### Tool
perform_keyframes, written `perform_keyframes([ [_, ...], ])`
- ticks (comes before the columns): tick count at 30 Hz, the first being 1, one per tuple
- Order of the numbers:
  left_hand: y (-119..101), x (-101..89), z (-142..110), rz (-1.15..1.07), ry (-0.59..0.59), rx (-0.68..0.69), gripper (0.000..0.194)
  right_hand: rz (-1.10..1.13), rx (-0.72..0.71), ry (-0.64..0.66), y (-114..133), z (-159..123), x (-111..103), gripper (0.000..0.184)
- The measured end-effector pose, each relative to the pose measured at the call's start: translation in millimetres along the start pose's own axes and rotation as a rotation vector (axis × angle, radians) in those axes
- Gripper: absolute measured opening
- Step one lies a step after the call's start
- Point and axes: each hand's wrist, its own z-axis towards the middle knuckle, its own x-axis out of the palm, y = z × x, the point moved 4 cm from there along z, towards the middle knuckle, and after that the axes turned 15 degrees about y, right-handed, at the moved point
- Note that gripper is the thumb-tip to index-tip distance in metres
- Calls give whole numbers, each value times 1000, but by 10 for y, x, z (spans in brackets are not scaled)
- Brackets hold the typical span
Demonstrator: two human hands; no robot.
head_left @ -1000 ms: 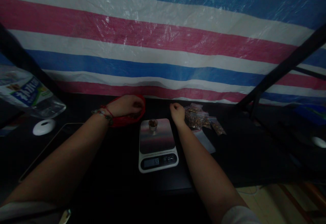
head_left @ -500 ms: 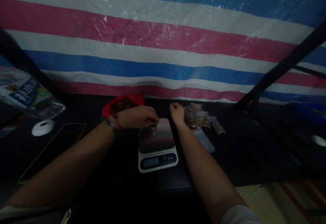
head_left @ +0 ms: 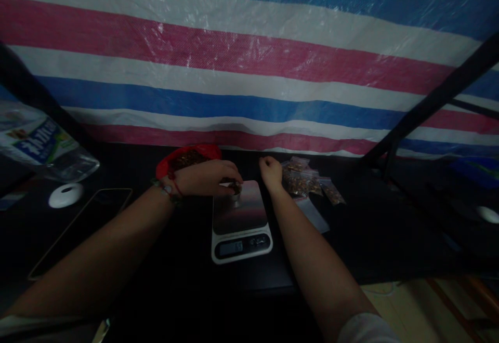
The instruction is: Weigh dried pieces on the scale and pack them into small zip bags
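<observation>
My left hand (head_left: 212, 176), a beaded bracelet and red cord on its wrist, is over the digital kitchen scale (head_left: 241, 221). Its thumb and fingers are closed at the rim of a small metal cup (head_left: 236, 200) on the steel plate. Brown bits show at the fingertips; whether they are gripped or lie in the cup I cannot tell. Behind this wrist lies a red bag (head_left: 210, 150) with dark brown dried pieces (head_left: 191, 158). Loosely curled, my right hand (head_left: 270, 170) rests on the table right of the scale, with nothing visible in it.
Several small zip bags (head_left: 304, 179) of brown pieces and a flat clear bag (head_left: 314, 215) lie beside my right forearm. At left are a plastic bottle (head_left: 50, 145), a white mouse (head_left: 66, 195) and a phone (head_left: 83, 231). Striped sheeting (head_left: 249, 62) hangs behind the black table.
My left hand has shifted slightly left and its fingers have moved a little at the cup, so more of the cup shows. The right hand has stayed still.
</observation>
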Motion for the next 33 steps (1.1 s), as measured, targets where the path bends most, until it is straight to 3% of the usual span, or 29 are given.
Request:
perform_keyframes([
  [13, -12, 10, 54, 48, -63, 28, 23, 29, -8, 3, -3, -14, 10, 33],
  [15, 94, -77, -31, 81, -120, -64, 27, 25, -11, 0, 7, -19, 1, 33],
  [18, 425, -212, -246, 149, -194, -362, 31, 11, -10, 6, 24, -22, -9, 32],
  [20, 665, -216, -367, 149, -114, -510, 32, 5, -9, 12, 36, -23, -14, 32],
  [22, 842, -157, -426, 84, -12, -573, 31, 0, -10, 15, 45, -24, -16, 32],
  [26, 952, 37, -338, -72, 90, -506, 27, 5, 1, 10, 44, -29, -16, 33],
  [33, 1062, 270, -149, -11, 23, -420, 28, 1, -9, 6, 53, -33, -16, 32],
])
